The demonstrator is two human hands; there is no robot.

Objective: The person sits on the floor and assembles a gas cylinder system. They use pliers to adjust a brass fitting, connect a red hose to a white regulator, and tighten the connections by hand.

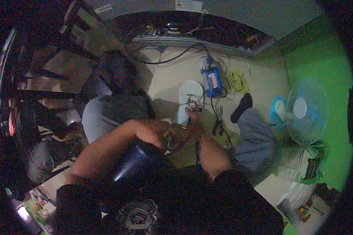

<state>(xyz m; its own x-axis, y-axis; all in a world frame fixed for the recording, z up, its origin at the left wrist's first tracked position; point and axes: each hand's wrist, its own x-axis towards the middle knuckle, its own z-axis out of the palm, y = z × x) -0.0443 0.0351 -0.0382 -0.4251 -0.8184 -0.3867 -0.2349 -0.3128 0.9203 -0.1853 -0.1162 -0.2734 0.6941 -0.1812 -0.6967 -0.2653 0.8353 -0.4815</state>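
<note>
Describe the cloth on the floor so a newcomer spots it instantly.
From the bright green wall on the right, move left onto the pale floor. The cloth lies just right of the blue machine, above the black sock in view. It alone is crumpled and yellow-green.

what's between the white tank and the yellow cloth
In the head view, the blue device is between the white tank and the yellow cloth.
</note>
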